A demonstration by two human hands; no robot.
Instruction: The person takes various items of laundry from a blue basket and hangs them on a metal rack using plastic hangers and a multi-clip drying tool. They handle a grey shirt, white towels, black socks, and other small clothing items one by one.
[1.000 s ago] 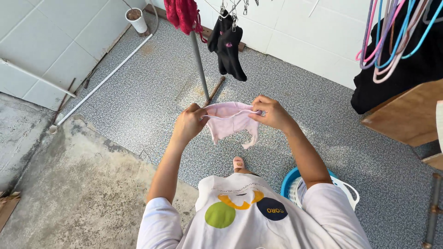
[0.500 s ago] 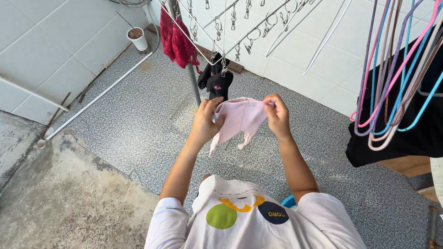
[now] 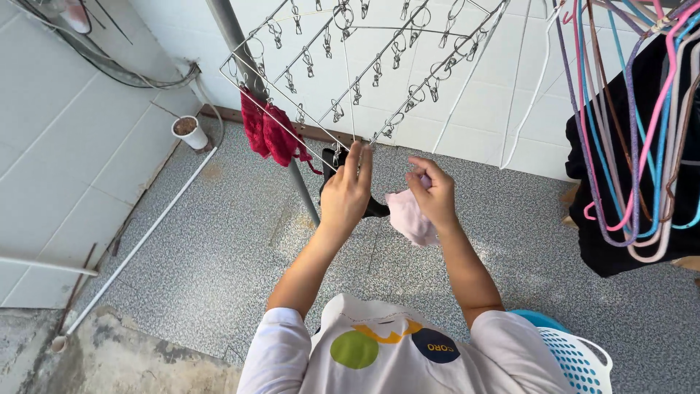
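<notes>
My left hand (image 3: pixel 348 186) is raised to the near edge of a metal clip rack (image 3: pixel 350 66), its fingertips pinched on one of the hanging clips (image 3: pixel 356 146). My right hand (image 3: pixel 434 191) is shut on a small pink garment (image 3: pixel 408 217), bunched and held just right of the left hand, below the rack's edge. A black garment (image 3: pixel 376 209) hangs from the rack, mostly hidden behind my left hand. Two red pieces (image 3: pixel 266 135) are clipped at the rack's left corner.
A grey pole (image 3: pixel 233 36) stands behind the rack. Coloured hangers (image 3: pixel 634 146) and dark clothing (image 3: pixel 656 80) hang at the right. A white and blue laundry basket (image 3: pixel 576 357) sits at my lower right. A small pot (image 3: pixel 188 131) and a white pipe (image 3: pixel 138 244) lie by the left wall.
The view tilted up and the rack came into sight. My left hand let go of the pink garment and rose to a clip. My right hand kept the garment, now bunched.
</notes>
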